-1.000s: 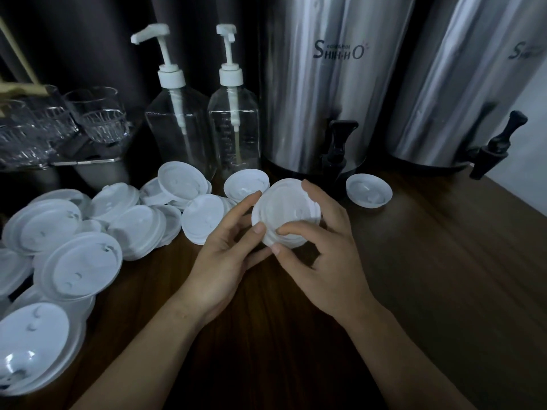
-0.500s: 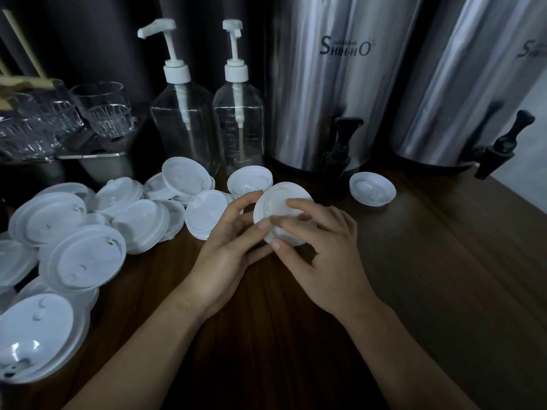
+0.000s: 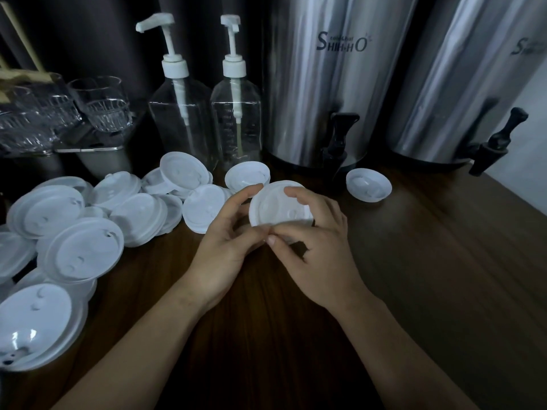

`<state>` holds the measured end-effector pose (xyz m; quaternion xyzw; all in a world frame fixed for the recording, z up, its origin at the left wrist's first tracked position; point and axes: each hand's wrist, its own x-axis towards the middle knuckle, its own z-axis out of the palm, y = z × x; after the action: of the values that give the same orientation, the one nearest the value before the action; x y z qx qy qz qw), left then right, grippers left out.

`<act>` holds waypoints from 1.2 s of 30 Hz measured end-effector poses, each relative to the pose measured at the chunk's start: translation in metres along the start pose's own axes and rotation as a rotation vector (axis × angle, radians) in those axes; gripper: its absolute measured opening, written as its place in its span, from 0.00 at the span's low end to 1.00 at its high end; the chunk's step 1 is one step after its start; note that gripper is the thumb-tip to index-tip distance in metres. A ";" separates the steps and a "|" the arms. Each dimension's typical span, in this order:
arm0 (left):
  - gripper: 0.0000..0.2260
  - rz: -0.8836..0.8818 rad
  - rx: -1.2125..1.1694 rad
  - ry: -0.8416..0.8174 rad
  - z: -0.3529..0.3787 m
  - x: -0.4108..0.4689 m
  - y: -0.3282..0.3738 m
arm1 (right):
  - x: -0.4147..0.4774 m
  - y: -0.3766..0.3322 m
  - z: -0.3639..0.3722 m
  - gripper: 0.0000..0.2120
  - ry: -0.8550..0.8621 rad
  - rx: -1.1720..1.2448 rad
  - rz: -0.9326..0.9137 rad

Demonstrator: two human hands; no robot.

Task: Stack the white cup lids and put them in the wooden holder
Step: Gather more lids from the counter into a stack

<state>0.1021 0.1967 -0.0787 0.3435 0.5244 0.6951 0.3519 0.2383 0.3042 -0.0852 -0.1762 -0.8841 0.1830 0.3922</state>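
A small stack of white cup lids (image 3: 275, 207) sits at the middle of the dark wooden counter (image 3: 429, 261), held between both hands. My left hand (image 3: 228, 247) grips its left rim with thumb and fingers curled. My right hand (image 3: 319, 247) curls over its right and near side, thumb meeting the left thumb at the front edge. Several loose white lids (image 3: 80, 250) lie scattered over the left half of the counter. One lid (image 3: 368, 184) lies alone to the right, another (image 3: 247, 177) just behind the stack. A pale wooden frame (image 3: 20, 74) shows at the far left edge.
Two clear pump bottles (image 3: 207, 113) stand behind the lids. Two tall steel dispensers (image 3: 319, 84) with black taps (image 3: 337, 146) fill the back right. Glass cups (image 3: 100, 105) sit on a tray at the back left.
My right fingers have slid from the stack's top round to its right rim, and both thumbs have come together at the near edge. The stack has stayed in place.
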 end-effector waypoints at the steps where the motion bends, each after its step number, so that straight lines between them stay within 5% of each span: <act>1: 0.24 0.001 0.010 0.004 0.001 0.000 0.000 | 0.000 0.000 0.001 0.09 0.030 0.032 -0.001; 10: 0.23 -0.010 0.088 0.032 0.005 -0.001 0.004 | 0.005 0.002 -0.010 0.10 0.283 0.271 0.196; 13: 0.21 0.032 0.193 -0.009 0.008 -0.004 0.004 | 0.005 0.004 -0.014 0.20 0.158 0.337 0.368; 16: 0.19 0.067 0.307 -0.041 0.009 -0.007 0.005 | 0.003 0.003 -0.012 0.18 -0.013 0.446 0.448; 23: 0.18 0.083 0.358 0.039 0.011 -0.012 0.010 | 0.005 -0.005 -0.014 0.13 -0.043 0.528 0.436; 32: 0.22 -0.065 0.043 0.177 0.005 -0.074 0.058 | 0.000 -0.054 -0.030 0.11 -0.023 0.605 0.511; 36: 0.16 -0.024 0.081 0.169 -0.003 -0.100 0.089 | 0.009 -0.085 -0.040 0.10 -0.064 0.647 0.499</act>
<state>0.1401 0.0923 -0.0043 0.2914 0.5837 0.6957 0.3005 0.2487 0.2419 -0.0158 -0.2472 -0.7229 0.5465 0.3429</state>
